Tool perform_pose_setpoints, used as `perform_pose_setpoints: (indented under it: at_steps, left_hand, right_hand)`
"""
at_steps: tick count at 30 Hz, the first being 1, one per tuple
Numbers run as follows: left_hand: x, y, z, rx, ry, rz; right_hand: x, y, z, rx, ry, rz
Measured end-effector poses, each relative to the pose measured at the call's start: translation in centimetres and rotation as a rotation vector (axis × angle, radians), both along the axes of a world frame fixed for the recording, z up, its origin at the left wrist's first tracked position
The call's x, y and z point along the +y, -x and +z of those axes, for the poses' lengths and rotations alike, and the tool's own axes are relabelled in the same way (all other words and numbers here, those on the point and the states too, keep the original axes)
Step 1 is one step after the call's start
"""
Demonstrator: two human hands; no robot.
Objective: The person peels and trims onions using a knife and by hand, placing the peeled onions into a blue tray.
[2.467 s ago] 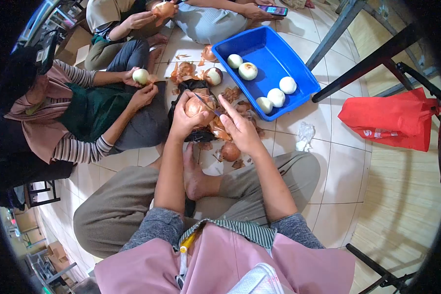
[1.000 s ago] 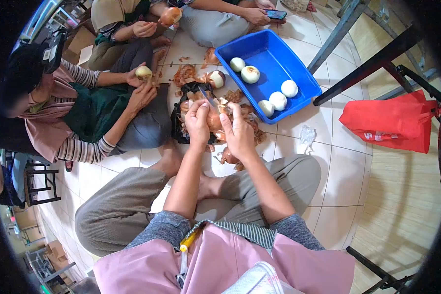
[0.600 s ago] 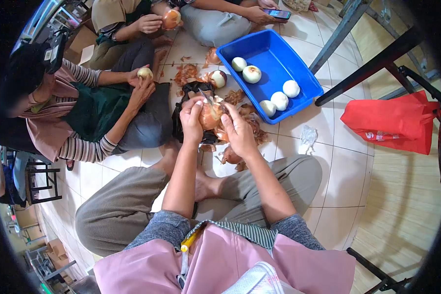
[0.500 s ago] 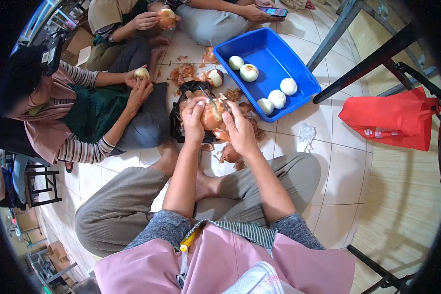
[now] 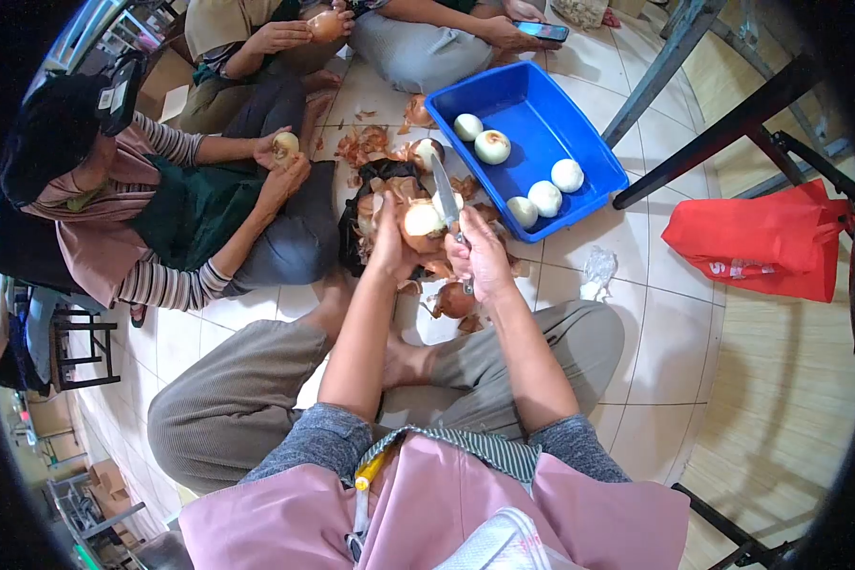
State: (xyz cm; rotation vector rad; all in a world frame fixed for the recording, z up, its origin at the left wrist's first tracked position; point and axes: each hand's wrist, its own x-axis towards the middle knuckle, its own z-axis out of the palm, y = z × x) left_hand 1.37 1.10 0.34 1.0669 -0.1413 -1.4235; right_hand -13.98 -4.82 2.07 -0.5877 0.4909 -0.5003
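Observation:
My left hand (image 5: 392,245) is wrapped round a partly peeled onion (image 5: 422,219), its pale flesh showing at the top and brown skin lower down. In my right hand (image 5: 483,258) is a knife (image 5: 444,188), its blade pointing up and away from me beside the onion. Beneath both hands lies a heap of loose onion skins (image 5: 361,144), partly over a black plastic bag (image 5: 353,233). A brown onion (image 5: 454,298) rests on the floor just below my right hand. Beyond the knife, another onion (image 5: 427,152) shows some white.
A blue tub (image 5: 532,109) with several peeled onions (image 5: 567,175) stands ahead right. A co-worker at left holds an onion (image 5: 285,145); another person's hands hold an onion (image 5: 326,27). Right are a crumpled plastic bag (image 5: 598,269), a red bag (image 5: 760,242) and dark metal legs (image 5: 712,133).
The knife blade has swung clear of the onion and now points upward in my right hand. More pale flesh faces me on the onion. The view has shifted slightly.

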Motion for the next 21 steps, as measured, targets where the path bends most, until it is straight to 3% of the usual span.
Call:
perform_pose_setpoints:
  at_steps: [5,8,12,21]
  left_hand:
    - [-0.2,0.9,1.4,-0.067,-0.222,-0.039]
    - [0.4,-1.2,-0.2,0.029,-0.116,-0.191]
    - [0.2,-1.9,-2.2,0.069,-0.044,-0.021]
    - [1.2,-2.7,-0.3,-0.101,-0.116,-0.049]
  right_hand:
    - [0.4,-0.9,-0.7,0.105,0.192,-0.084]
    - [0.7,-1.7,-2.5,0.139,0.38,-0.066]
    - [0.9,-2.2,-2.0,0.138,0.316,-0.099]
    - [-1.3,-1.6,-1.1,0.225,0.09,-0.233]
